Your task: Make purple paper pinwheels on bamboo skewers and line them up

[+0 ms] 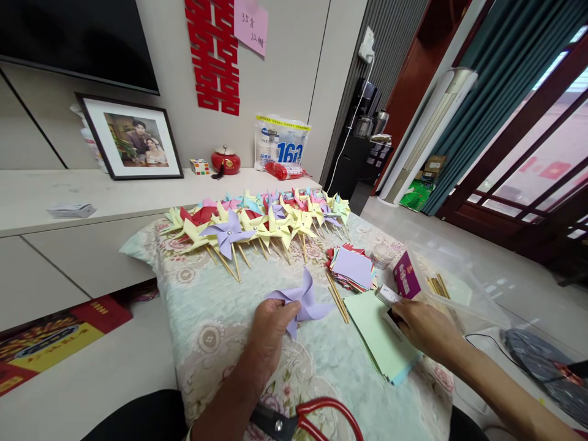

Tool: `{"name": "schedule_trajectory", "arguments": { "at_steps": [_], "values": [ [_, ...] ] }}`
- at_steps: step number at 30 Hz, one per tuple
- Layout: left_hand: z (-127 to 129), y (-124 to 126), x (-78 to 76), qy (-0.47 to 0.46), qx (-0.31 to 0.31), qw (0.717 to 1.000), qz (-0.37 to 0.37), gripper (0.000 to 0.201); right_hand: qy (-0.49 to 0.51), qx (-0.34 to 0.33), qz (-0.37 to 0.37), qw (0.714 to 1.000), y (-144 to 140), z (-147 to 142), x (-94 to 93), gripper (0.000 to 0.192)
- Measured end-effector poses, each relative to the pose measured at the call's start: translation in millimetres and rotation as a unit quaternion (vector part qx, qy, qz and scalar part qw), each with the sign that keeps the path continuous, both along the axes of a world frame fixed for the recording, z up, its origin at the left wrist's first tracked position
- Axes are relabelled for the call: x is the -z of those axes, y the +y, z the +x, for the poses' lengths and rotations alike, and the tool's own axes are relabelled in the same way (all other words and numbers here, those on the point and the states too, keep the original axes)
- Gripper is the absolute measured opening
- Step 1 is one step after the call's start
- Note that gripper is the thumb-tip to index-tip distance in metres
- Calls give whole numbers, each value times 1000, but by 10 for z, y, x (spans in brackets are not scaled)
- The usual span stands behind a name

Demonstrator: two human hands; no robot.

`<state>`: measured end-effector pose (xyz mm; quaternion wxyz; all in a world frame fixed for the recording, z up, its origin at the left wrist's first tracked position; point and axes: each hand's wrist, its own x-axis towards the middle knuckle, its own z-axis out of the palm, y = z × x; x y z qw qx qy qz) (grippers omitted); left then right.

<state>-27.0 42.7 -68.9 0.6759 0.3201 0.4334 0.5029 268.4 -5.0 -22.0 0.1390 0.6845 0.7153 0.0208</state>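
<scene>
Left hand point(271, 324) pinches a purple paper pinwheel point(301, 301) by its near edge, holding it flat on the floral cloth point(215, 331). Right hand point(420, 324) is closed around a small box point(390, 300) (fingers curled, contents not readable), resting over a stack of green paper sheets point(374, 334). Wooden sticks point(337, 297) lie between pinwheel and sheets. Finished pinwheels point(261, 223) lined up at the far edge. Red-handled scissors point(307, 419) near the body.

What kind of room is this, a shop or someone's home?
Most likely a home living room: a framed photo leans on a low cabinet under a wall TV, and a standing air conditioner is by curtained glass doors.
</scene>
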Motion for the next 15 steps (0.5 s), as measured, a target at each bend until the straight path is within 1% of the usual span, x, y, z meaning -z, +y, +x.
{"name": "schedule_trajectory", "arguments": {
  "at_steps": [5, 9, 13, 15],
  "values": [
    [2, 3, -1, 2, 0, 1000, 6, 12, 7, -19, -9, 1000, 2, -11, -38, 25],
    [5, 14, -3, -3, 1, 1000, 5, 11, 9, -19, -4, 1000, 5, -9, -52, 26],
    [7, 5, -31, -12, 5, 1000, 2, 10, 13, -25, -15, 999, 12, 34, -57, 20],
    [8, -2, -46, -17, 8, 1000, 1, 10, 18, -34, -22, 999, 20, 44, -59, 20]
  ]
}}
